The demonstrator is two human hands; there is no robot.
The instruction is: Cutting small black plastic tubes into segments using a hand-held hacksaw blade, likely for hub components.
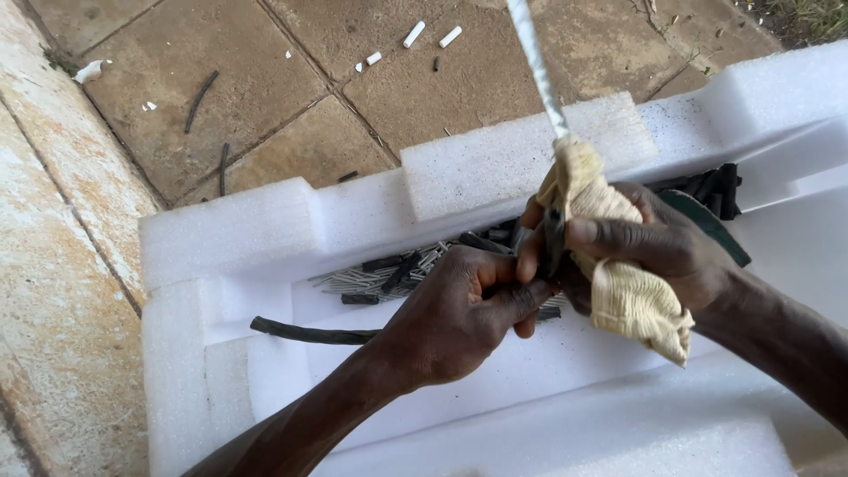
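My right hand point(649, 247) is wrapped in a yellowish cloth point(618, 291) and grips a thin silvery rod point(539, 71) that rises out past the top edge. Its fingers also close around a dark piece at the rod's lower end. My left hand point(464, 314) is closed just below and left of it, pinching the same dark end. A black cable point(309, 334) runs left from under my left hand across the white foam tray point(230, 238). Both hands hover over the tray's hollow.
In the tray's hollow lie several thin grey rods point(371, 281) and short black sleeve pieces point(715, 190). Beyond the tray is a paved floor point(265, 79) with small white bits point(413, 35) and dark strips point(201, 99). A light stone kerb point(53, 265) runs along the left.
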